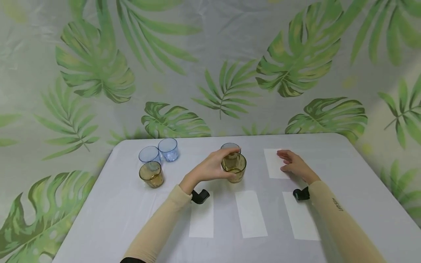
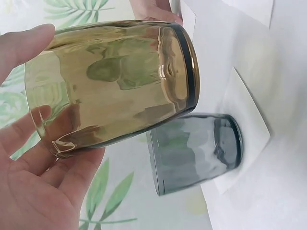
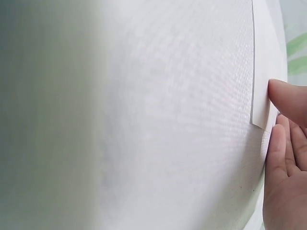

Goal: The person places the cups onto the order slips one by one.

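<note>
Above the middle of the table, an amber glass [image 1: 234, 166] is held mouth up, its base raised clear of the white cloth [image 1: 105, 223]. It is gripped by the left hand [image 1: 213, 166], with the thumb set on one side of the wall and the fingers curled round the other, near the rim. Just beyond it, partly covered by it in the head view, a grey glass [image 2: 199, 153] is stood upright on a white sheet, a corner of which is shown in the left wrist view. To the right, the right hand [image 1: 296, 167] is held empty, thumb and fingers apart and loosely bent, at the edge of a far paper sheet [image 1: 272, 166]; whether the sheet is touched cannot be told. Nearer the person, three more white sheets [image 1: 251, 215] are laid in a row across the cloth. On the left side, a second amber glass [image 1: 152, 177] is placed upright in front of two blue glasses [image 1: 169, 150], which are set close beside each other. Both arms are covered by beige sleeves [image 1: 158, 224], and black fittings [image 1: 200, 197] are worn at the wrists. Behind the table, a pale backdrop [image 1: 230, 40] is patterned with green leaves.
</note>
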`<state>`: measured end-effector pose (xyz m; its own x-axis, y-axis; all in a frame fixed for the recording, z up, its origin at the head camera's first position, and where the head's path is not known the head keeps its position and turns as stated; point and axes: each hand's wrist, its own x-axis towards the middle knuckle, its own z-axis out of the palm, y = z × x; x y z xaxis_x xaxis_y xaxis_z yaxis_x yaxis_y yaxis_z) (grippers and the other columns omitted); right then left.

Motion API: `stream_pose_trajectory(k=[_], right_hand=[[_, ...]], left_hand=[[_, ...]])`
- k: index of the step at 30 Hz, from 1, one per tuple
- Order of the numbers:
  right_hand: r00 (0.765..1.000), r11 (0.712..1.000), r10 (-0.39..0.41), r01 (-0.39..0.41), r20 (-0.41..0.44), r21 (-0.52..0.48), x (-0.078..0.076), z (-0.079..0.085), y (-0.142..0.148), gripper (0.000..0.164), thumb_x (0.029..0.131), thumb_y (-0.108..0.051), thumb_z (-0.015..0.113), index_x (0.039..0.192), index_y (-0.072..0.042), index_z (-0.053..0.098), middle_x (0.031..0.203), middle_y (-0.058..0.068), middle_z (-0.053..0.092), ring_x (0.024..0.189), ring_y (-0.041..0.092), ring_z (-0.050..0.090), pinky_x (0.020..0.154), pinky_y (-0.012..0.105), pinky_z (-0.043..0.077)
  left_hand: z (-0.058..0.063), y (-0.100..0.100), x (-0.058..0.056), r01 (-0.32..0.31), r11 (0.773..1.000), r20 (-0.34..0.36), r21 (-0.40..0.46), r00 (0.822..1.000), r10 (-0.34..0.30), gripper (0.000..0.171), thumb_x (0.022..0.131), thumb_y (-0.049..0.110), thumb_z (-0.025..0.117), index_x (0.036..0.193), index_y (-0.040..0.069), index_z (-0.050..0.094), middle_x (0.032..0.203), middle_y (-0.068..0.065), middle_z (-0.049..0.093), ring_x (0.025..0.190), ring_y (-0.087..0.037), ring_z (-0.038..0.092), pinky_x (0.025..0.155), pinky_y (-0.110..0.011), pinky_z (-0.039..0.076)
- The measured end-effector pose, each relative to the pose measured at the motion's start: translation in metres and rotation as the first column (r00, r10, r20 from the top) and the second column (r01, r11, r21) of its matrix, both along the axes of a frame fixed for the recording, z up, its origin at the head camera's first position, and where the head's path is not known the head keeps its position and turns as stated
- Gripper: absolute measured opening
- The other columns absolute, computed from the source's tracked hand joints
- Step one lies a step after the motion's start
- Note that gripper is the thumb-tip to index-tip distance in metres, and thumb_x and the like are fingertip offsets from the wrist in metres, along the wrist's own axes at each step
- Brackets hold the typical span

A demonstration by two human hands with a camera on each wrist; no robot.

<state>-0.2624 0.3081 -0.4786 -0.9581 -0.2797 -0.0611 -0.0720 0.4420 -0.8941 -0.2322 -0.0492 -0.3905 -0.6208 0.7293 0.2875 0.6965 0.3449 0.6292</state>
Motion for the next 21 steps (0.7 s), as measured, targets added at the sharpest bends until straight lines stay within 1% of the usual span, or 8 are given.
stream_pose_trajectory(k=[4, 8, 11, 16, 21], right_hand=[[1.0, 1.0, 0.001, -0.001, -0.006, 0.004, -0.001, 0.002, 0.0, 0.067, 0.081, 0.017, 0.059, 0.14, 0.016, 0.027, 0.144, 0.036, 0.027, 0.135, 0.046, 0.025, 0.108, 0.052, 0.027], [1.0, 1.0, -0.005, 0.005, -0.004, 0.006, -0.001, 0.003, -0.001, 0.067, 0.08, 0.018, 0.059, 0.139, 0.017, 0.027, 0.144, 0.036, 0.028, 0.135, 0.046, 0.025, 0.109, 0.053, 0.026], [1.0, 1.0, -0.007, 0.007, 0.003, 0.004, 0.0, 0.003, -0.002, 0.067, 0.081, 0.018, 0.058, 0.14, 0.016, 0.028, 0.144, 0.035, 0.028, 0.135, 0.046, 0.024, 0.109, 0.053, 0.026], [1.0, 1.0, -0.005, 0.005, 0.008, -0.004, 0.0, 0.005, -0.003, 0.067, 0.081, 0.018, 0.058, 0.14, 0.016, 0.027, 0.145, 0.035, 0.026, 0.136, 0.046, 0.023, 0.11, 0.052, 0.025], [1.0, 1.0, -0.013, 0.013, 0.007, 0.003, 0.001, 0.005, -0.003, 0.067, 0.08, 0.019, 0.058, 0.14, 0.016, 0.027, 0.144, 0.036, 0.027, 0.135, 0.046, 0.023, 0.11, 0.053, 0.025]], left_hand=[[-0.001, 0.01, -0.003, 0.006, 1.0, 0.006, 0.0, 1.0, -0.006, 0.077, 0.079, 0.019, 0.079, 0.144, 0.007, 0.04, 0.143, -0.005, 0.045, 0.125, -0.02, 0.046, 0.103, -0.028, 0.039], [-0.002, 0.02, -0.006, 0.006, 1.0, 0.026, -0.012, 1.0, -0.005, 0.076, 0.08, 0.019, 0.078, 0.145, 0.008, 0.039, 0.143, -0.003, 0.045, 0.125, -0.021, 0.046, 0.102, -0.028, 0.039], [-0.002, 0.027, -0.008, -0.004, 1.0, 0.032, -0.024, 0.999, 0.005, 0.076, 0.08, 0.02, 0.078, 0.145, 0.01, 0.04, 0.142, -0.002, 0.046, 0.124, -0.02, 0.046, 0.102, -0.027, 0.039], [-0.002, 0.039, -0.013, -0.002, 1.0, 0.031, -0.025, 1.0, 0.003, 0.076, 0.08, 0.019, 0.078, 0.145, 0.008, 0.04, 0.142, -0.003, 0.047, 0.122, -0.024, 0.048, 0.099, -0.025, 0.041], [-0.003, 0.051, -0.018, -0.014, 0.998, 0.03, -0.055, 0.999, 0.016, 0.077, 0.081, 0.024, 0.078, 0.145, 0.009, 0.039, 0.143, -0.002, 0.045, 0.125, -0.018, 0.046, 0.101, -0.023, 0.039]])
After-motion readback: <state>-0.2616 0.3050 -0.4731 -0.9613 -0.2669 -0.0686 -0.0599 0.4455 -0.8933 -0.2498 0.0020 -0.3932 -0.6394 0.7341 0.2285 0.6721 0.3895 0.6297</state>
